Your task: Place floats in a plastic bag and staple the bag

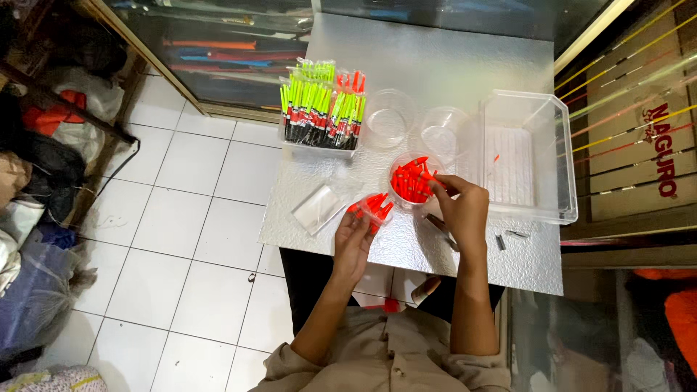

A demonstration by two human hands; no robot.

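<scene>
While the left hand [356,236] pinches a bunch of small red floats [374,205] at frame centre, the right hand [459,207] reaches, fingers curled, into the round cup [414,180] of red pieces on the silver bench [435,65].

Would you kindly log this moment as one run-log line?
left hand: holds clear bag of red floats | right hand: reaching into round tub of red floats | surface: silver table
</scene>
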